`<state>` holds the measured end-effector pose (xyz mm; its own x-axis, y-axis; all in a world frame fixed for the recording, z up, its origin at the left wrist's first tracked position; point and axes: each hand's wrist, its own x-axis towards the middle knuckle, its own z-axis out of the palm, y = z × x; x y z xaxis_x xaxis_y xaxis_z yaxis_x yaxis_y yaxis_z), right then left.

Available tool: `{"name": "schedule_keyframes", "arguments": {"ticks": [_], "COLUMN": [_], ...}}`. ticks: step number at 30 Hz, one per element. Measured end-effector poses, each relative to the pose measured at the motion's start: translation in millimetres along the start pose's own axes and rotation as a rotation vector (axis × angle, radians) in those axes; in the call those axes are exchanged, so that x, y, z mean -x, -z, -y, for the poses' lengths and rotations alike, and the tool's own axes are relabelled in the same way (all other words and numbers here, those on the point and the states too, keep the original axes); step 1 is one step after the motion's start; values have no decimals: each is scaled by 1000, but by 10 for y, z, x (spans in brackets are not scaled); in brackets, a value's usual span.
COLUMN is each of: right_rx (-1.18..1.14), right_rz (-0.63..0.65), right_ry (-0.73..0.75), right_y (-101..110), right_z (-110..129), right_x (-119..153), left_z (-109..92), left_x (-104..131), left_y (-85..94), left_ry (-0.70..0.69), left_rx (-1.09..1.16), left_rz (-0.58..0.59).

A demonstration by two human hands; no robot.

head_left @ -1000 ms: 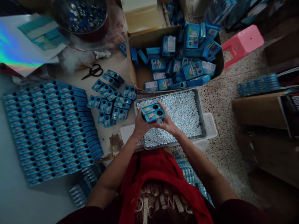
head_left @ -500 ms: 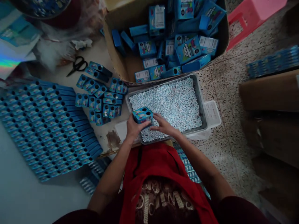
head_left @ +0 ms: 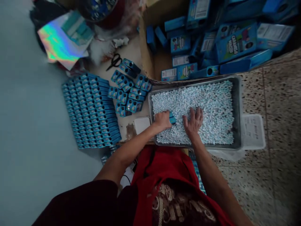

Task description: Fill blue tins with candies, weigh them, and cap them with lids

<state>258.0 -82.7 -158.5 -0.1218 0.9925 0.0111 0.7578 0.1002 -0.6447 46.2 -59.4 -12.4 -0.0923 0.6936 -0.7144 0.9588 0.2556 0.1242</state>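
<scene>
A grey tray (head_left: 237, 110) is filled with small pale blue and white candies (head_left: 211, 103). Over its left part, my left hand (head_left: 162, 120) grips small blue candy boxes (head_left: 172, 118), low against the candies; how many it holds is hidden by the fingers. To the right, my right hand (head_left: 194, 121) rests palm down on the candies, fingers spread and holding nothing. Left of the tray lies a loose group of small blue boxes (head_left: 128, 89) with round holes in their ends.
A large stack of blue boxes (head_left: 90, 113) stands farther left. Behind the tray, a cardboard carton (head_left: 160, 64) holds more blue boxes. Black scissors (head_left: 114, 61) lie near the loose group. A clear plastic lid (head_left: 254, 131) juts out at the tray's right.
My left hand has lowered the boxes from above the tray to the candies. My right hand has left the boxes and now lies flat on the candies. The view has shifted left.
</scene>
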Motion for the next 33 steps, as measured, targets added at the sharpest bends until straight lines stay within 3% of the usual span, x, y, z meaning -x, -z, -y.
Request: {"name": "schedule_keyframes", "arguments": {"ticks": [4, 7, 11, 13, 17, 21, 26, 31, 33], "right_rx": [-305, -602, -1195, -1436, -1658, -1633, -1473, -1402, -1344], "right_rz": [-70, -187, -281, -256, -123, -14, -34, 13, 37], "right_ry": [-18, -250, -680, -737, -743, -633, -433, -254, -219], "right_y": [-77, -33, 264, 498, 880, 1048, 1096, 1042, 986], "right_z": [223, 332, 523, 641, 896, 1194, 1447, 1499, 1523], "right_x": [-213, -368, -526, -588, -656, -628, -629, -715, -723], "left_z": [-179, -187, -9, 130, 402, 501, 463, 456, 445], "left_x": [-200, -307, -335, -319, -323, -231, -168, -255, -293], "left_y": [-13, -18, -138, -248, -490, -619, -595, -575, -595], "left_ry": [-74, -149, -352, -458, -655, -686, -711, -744, -732], "left_rx": [73, 129, 414, 614, 815, 817, 782, 745, 753], "left_rz": [-36, -46, -137, -249, -513, -537, -582, -716, -717]}}
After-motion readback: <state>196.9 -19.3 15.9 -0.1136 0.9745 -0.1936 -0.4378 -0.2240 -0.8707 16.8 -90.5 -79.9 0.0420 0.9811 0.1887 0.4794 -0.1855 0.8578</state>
